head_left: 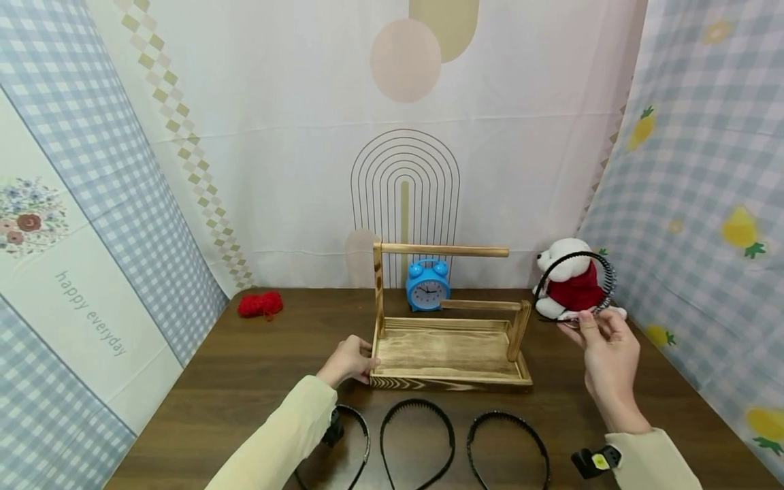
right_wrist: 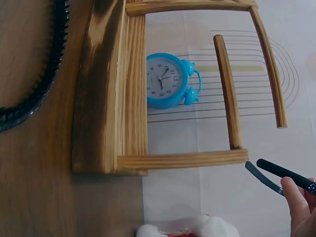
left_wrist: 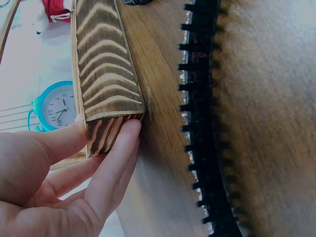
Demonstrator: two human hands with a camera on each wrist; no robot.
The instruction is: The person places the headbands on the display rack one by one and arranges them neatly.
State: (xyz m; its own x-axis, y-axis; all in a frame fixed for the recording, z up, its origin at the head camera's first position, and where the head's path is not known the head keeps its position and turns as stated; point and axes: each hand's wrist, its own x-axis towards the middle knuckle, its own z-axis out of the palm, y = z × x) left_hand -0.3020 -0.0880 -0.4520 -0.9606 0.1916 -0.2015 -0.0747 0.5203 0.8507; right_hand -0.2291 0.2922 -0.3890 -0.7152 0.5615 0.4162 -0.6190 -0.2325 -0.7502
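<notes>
Item: the held headband, black, is hanging off the table in the right hand, thumb and fingers pinching its lower side; it is appearing apart from the wooden stand, toward two o'clock from it.

Items, further: the left headband is lying toward eight o'clock, the middle headband toward six, the right headband toward five.

Progress, as judged: early. One band is being held; three are lying unhandled; neither the long rod nor the short rod is carrying any.

Container, one: the tray, forming the stand's base, is showing its bare wood floor, no band lying in it. The left hand, at nine o'clock, is gripping its near-left corner between thumb and fingers.

Surroundings: a blue alarm clock is standing behind the tray, toward eleven; red yarn is lying just past nine; a white plush toy in red is sitting toward two, behind the held band.
</notes>
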